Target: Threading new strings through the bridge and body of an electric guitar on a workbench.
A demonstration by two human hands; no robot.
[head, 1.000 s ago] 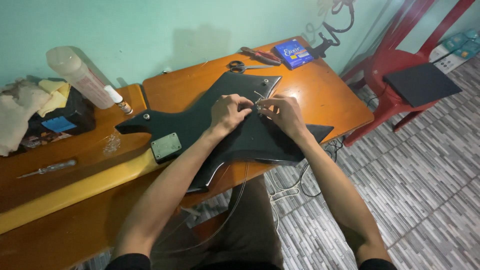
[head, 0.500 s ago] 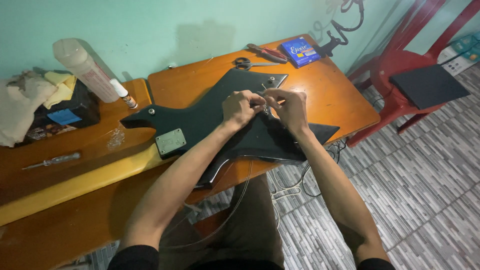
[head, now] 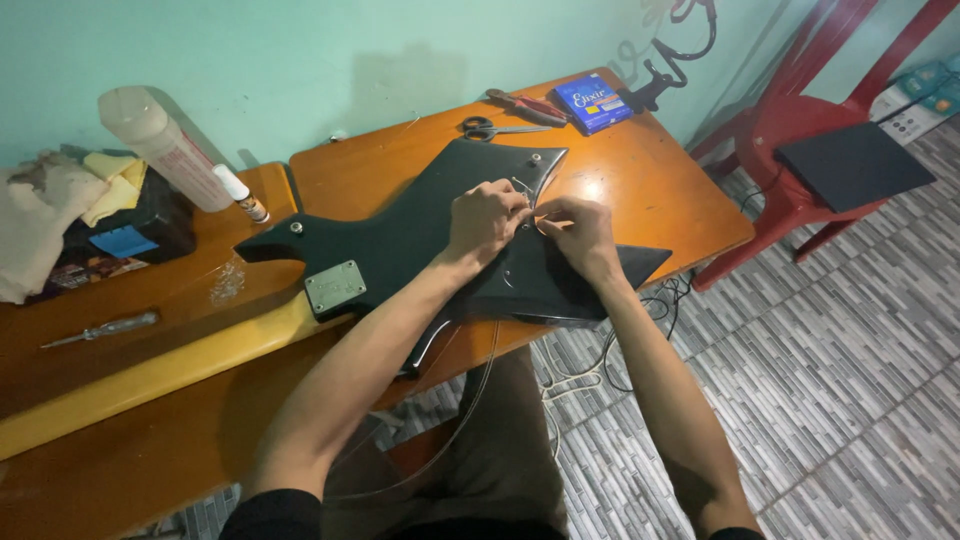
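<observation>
Both sets of fingers were pinched nearly shut at one spot on the back of the black guitar body. The left hand gripped something thin at its fingertips, and the right hand met it from the other side; a fine guitar string seemed to run from there and loop down off the table edge, though exactly which fingers held it I could not tell. The body lay face down across the orange table, its silver neck plate uppermost. Judging by that slack loop, the string was only partly fed through, with plenty left to pull. Scissors, red-handled pliers and a blue string packet waited beyond the body, and a screwdriver lay far left. Compared with half a second before, the hands had kept the same spot, only nudging closer together.
</observation>
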